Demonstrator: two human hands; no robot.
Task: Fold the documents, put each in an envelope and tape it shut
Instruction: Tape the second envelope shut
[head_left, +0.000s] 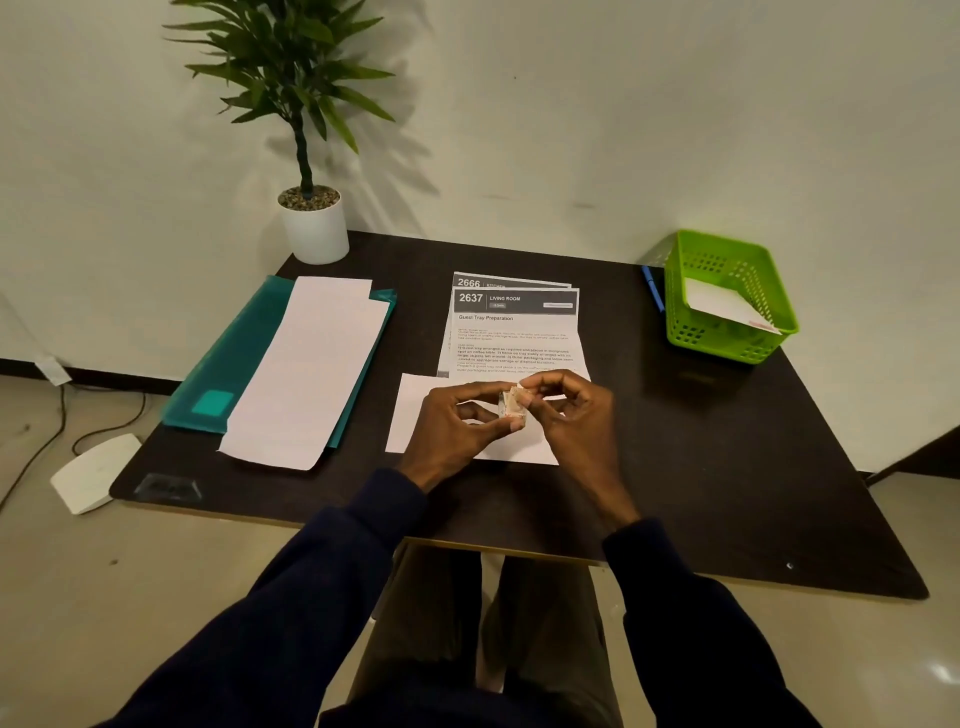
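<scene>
Dark worktop (727, 467) pushed against a plain pale wall (623, 104), beige floor (156, 571) below; white flat device (93, 478) and a cable on the floor at 8 o'clock. Potted plant (311, 223) on the 11 o'clock corner. Teal folder (234, 353) at 9 o'clock, long white sheets (311, 364) stacked on it. Printed documents (514, 332) at 12 o'clock, unfolded, top one headed 2637 Living Room. Green basket (727, 345) at 2 o'clock with a white envelope (722, 304) lying in it, blue pen (653, 288) just beside its left wall. Centre, on the 6 o'clock edge of the documents: flat white piece (415, 410), envelope or folded sheet, can't tell which. Both hands are over it. Left hand (462, 421) curled, thumb and fingers pinching a small tape roll (511, 402); right hand (566, 415) curled too, fingertips pinching the roll's 3 o'clock side
</scene>
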